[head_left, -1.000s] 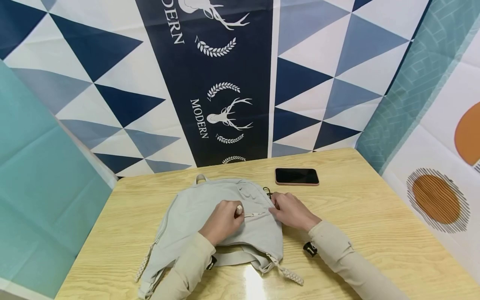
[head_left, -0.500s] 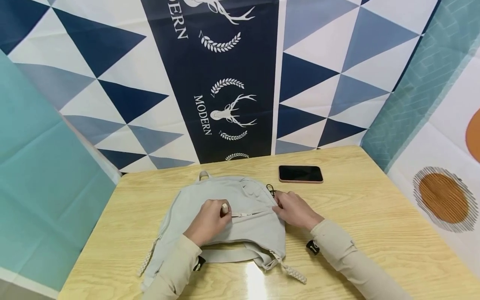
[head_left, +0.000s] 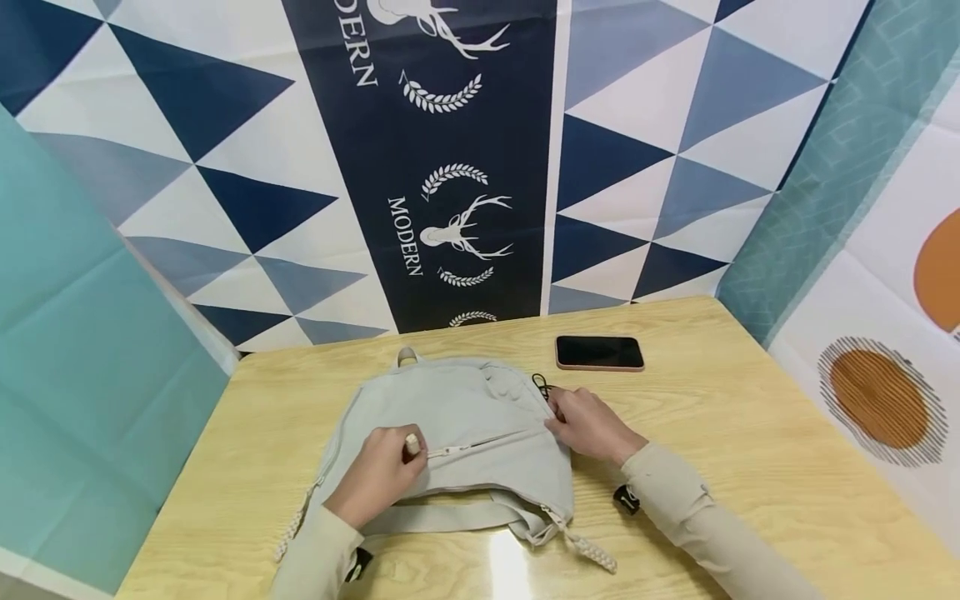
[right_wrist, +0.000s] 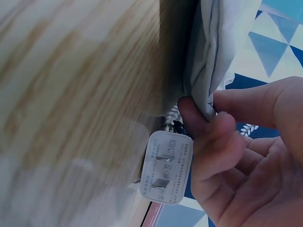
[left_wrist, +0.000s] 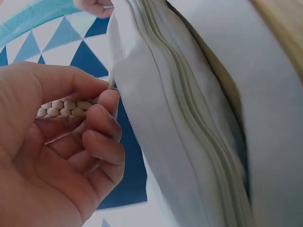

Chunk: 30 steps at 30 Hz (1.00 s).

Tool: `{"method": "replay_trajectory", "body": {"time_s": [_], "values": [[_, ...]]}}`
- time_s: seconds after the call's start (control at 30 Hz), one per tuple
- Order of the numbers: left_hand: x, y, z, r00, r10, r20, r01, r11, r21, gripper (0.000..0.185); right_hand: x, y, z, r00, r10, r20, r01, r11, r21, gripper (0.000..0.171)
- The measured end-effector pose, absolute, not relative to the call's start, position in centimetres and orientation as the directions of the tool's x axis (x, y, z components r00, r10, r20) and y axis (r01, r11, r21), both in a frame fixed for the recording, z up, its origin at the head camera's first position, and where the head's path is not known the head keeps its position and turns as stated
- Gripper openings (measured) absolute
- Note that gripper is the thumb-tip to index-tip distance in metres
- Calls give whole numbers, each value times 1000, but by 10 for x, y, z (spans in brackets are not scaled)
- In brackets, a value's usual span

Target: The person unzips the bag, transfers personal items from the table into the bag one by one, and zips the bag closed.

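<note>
The left hand (head_left: 378, 475) pinches the braided zipper pull (left_wrist: 64, 109) between thumb and forefinger, with the other fingers curled loosely beneath. The right hand (head_left: 588, 423) pinches a fold of fabric at the right edge of the pale grey backpack (head_left: 457, 425), thumb against fingers, with a white tag (right_wrist: 165, 166) hanging just below them. The backpack lies flat near the middle of the wooden table (head_left: 750, 467), directly between the hands. Its front pocket zipper (head_left: 480, 443) runs roughly left to right, from the left hand's pinch toward the right hand's hold, so the two hands sit at opposite ends of that line. A black smartphone (head_left: 599, 352) lies beyond the right hand, near the patterned backdrop (head_left: 450, 167).
</note>
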<state>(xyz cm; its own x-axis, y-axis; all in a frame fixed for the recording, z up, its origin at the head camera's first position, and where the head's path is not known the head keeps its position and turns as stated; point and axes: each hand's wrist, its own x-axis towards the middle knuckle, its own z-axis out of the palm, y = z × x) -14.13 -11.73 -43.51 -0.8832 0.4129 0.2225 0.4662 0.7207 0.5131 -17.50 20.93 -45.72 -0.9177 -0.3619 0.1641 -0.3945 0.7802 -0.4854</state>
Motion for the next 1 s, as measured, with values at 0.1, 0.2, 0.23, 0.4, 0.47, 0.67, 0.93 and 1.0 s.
{"method": "replay_trajectory", "body": {"time_s": [0.1,0.2,0.23,0.4,0.47,0.67,0.93,1.0], "values": [[-135,-134,-436,-900,383,210,433,729,530,25,-176,205,-457,-918,-361,165,-394,787,-475,22],[-131,-148,-437,-907,366,209,420,737,529,24,-175,203,-457,-926,-344,156,-375,798,-472,20],[-130,-152,-437,-909,361,207,414,739,531,23,-175,203,-457,-928,-339,151,-369,800,-473,19],[-122,-174,-436,-936,310,167,348,749,564,14,-173,201,-458,-936,-330,125,-348,804,-482,18],[-119,-185,-435,-950,279,143,308,745,591,12,-172,201,-458,-941,-320,114,-334,812,-479,18],[-117,-221,-433,-978,199,56,182,699,691,10,-171,200,-455,-951,-296,94,-305,832,-464,15],[-120,-278,-442,-981,193,27,149,655,741,6,-174,198,-453,-950,-299,84,-303,836,-457,14],[-120,-292,-443,-982,186,24,140,646,750,4,-174,198,-453,-952,-296,80,-299,839,-455,13]]}}
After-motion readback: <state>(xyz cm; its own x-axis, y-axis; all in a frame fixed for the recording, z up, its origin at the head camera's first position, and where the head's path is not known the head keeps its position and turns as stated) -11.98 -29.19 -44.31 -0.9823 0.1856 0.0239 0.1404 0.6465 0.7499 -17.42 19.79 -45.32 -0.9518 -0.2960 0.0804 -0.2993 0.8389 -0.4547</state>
